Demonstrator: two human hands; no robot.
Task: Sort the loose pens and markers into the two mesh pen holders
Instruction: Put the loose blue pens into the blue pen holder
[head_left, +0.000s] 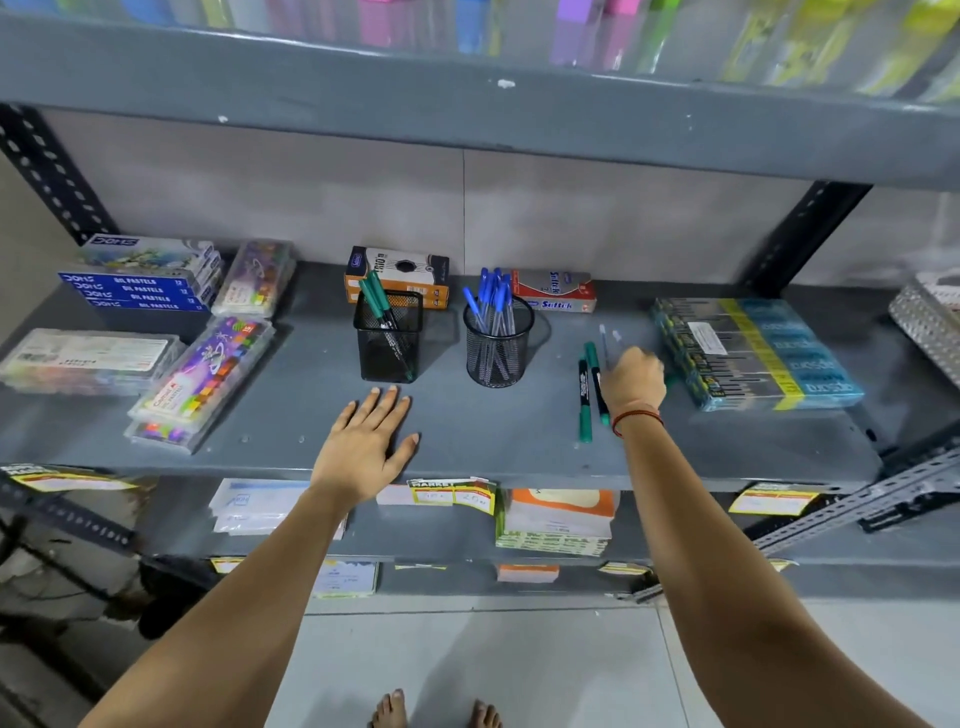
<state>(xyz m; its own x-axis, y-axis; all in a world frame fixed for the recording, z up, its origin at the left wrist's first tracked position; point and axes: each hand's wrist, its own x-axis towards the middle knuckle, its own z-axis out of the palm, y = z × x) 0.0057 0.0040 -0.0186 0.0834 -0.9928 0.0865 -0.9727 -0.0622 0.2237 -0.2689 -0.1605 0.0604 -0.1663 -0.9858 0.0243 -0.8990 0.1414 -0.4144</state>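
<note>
A square black mesh holder (388, 338) stands mid-shelf with green markers (378, 301) in it. To its right a round mesh holder (497, 345) holds several blue pens (491, 299). Two loose green markers (586, 400) lie on the shelf further right. My right hand (632, 382) is closed beside them, and two clear pens (609, 340) stick out past its fingers. My left hand (366, 447) lies flat and open on the shelf in front of the square holder.
Oil pastel boxes (140, 291) and crayon cases (202, 379) fill the shelf's left. Boxes (397, 273) sit behind the holders. A wrapped pack of pens (753, 353) lies at the right, next to a metal basket (930, 322). An upper shelf (467, 104) overhangs.
</note>
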